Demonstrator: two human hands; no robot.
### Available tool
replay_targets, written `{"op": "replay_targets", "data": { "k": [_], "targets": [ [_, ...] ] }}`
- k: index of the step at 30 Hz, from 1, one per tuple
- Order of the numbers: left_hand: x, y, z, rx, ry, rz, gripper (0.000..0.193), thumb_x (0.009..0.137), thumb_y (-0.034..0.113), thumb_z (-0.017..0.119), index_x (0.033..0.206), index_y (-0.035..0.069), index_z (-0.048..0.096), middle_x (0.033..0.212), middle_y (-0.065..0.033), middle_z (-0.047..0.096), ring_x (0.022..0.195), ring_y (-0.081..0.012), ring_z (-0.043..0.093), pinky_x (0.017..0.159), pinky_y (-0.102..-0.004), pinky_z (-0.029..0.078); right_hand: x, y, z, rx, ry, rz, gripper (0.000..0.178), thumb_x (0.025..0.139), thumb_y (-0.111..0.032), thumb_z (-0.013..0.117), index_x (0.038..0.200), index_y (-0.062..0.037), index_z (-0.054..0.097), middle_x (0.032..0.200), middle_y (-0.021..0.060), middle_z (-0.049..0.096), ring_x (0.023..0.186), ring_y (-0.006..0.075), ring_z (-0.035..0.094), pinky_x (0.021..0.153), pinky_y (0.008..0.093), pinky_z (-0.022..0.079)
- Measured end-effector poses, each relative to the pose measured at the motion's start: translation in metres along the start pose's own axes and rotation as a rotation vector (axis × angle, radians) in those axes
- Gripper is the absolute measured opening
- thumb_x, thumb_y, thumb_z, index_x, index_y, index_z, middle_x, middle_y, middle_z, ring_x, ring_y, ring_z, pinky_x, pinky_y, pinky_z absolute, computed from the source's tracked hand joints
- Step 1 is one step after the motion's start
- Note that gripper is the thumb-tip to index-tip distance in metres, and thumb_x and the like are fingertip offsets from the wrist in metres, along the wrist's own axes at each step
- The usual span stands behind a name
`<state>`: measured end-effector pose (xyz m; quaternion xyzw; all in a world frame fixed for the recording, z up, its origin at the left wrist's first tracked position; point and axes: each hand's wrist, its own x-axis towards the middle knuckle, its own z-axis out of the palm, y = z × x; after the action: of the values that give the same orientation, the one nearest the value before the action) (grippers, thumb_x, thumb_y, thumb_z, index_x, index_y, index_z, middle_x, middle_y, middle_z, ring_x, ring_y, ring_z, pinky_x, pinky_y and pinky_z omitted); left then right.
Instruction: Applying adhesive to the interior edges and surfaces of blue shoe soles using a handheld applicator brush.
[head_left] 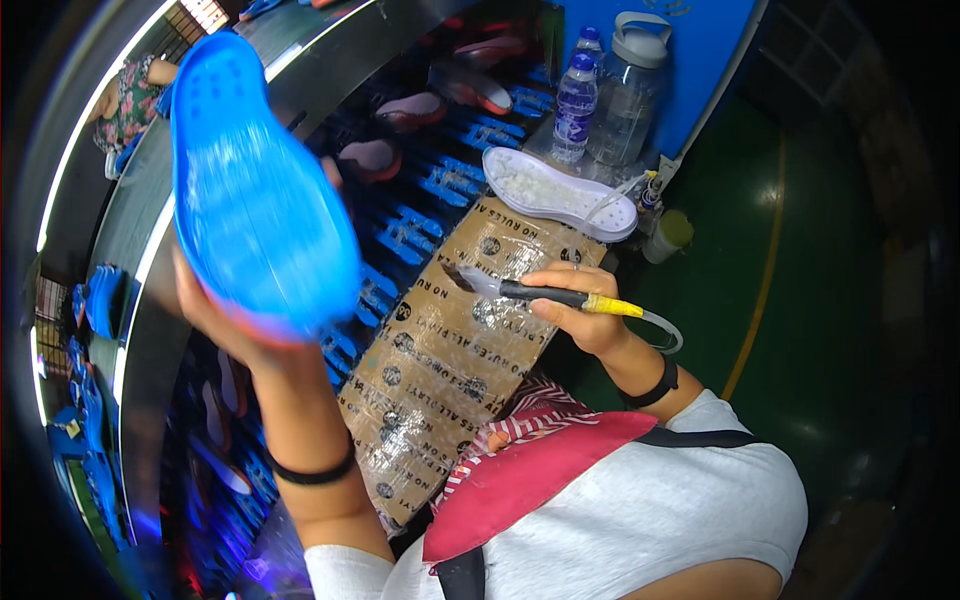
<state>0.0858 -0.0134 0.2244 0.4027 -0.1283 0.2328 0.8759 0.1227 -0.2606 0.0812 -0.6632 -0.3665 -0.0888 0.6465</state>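
My left hand (215,312) is closed on the edge of a blue shoe sole (255,205), held raised at the left. Its broad face is turned up and looks wet and streaked, with small dents at the narrow end and orange along the lower edge. In my right hand (590,315) is a glue brush (545,293) with a dark handle, yellow tape and a clear tube. Its bristles point left over a cardboard-covered board (430,380). The brush and the sole are well apart. A white shoe sole (560,197) with whitish lumps lies at the board's far end.
Alongside the board runs a conveyor (410,235) with blue holders and several shoes (410,110). A purple-labelled bottle (575,115) and a large clear jug (625,95) stand at the back. Beyond the conveyor, a person in a floral top (128,105) is partly visible.
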Motion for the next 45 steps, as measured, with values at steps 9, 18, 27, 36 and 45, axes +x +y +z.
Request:
{"op": "replay_targets", "data": {
  "k": [9,18,27,36,45],
  "targets": [
    [0.124,0.013,-0.019,0.103,0.059,-0.287,0.070,0.094,0.045,0.040,0.141,0.001,0.013,0.132,-0.0381,0.030,0.115,-0.0475,0.046,0.090,-0.0474,0.048,-0.003,0.011,0.005,0.134,-0.023,0.139,0.025,0.076,-0.007,0.069,0.099,0.0010,0.066,0.083,0.0109,0.066,0.071,0.0150,0.063,0.062,0.0250,0.048],
    [0.116,0.023,0.004,1.774,0.325,0.462,0.107,0.066,0.059,0.070,0.140,-0.003,0.022,0.128,-0.0304,0.044,0.121,-0.0374,0.044,0.101,-0.0391,0.034,0.001,0.015,0.011,0.182,-0.089,0.253,0.026,0.076,-0.008,0.070,0.101,-0.0010,0.066,0.079,0.0096,0.065,0.067,0.0129,0.060,0.060,0.0250,0.046],
    [0.189,0.024,-0.019,1.874,0.204,0.161,0.119,0.060,0.062,0.069,0.142,-0.002,0.014,0.125,-0.0325,0.046,0.119,-0.0391,0.047,0.098,-0.0388,0.037,-0.011,0.014,0.008,0.240,-0.076,0.373,0.025,0.077,-0.006,0.069,0.101,-0.0012,0.066,0.085,0.0103,0.067,0.071,0.0121,0.062,0.062,0.0241,0.048],
    [0.200,0.056,-0.040,1.780,0.180,-0.125,0.091,0.067,0.025,0.061,0.144,0.003,0.017,0.119,-0.0261,0.054,0.109,-0.0322,0.056,0.091,-0.0335,0.041,-0.010,0.008,0.020,0.206,-0.122,0.308,0.025,0.077,-0.006,0.068,0.101,0.0001,0.065,0.085,0.0112,0.067,0.072,0.0128,0.062,0.064,0.0243,0.047],
    [0.062,0.202,-0.092,2.651,0.684,0.166,0.064,0.076,0.056,0.060,0.122,0.012,0.057,0.122,-0.0197,0.054,0.115,-0.0334,0.050,0.094,-0.0411,0.040,-0.008,-0.001,0.023,0.211,-0.198,0.323,0.024,0.077,-0.008,0.067,0.099,0.0007,0.066,0.087,0.0130,0.067,0.076,0.0149,0.063,0.067,0.0252,0.048]
  ]
}}
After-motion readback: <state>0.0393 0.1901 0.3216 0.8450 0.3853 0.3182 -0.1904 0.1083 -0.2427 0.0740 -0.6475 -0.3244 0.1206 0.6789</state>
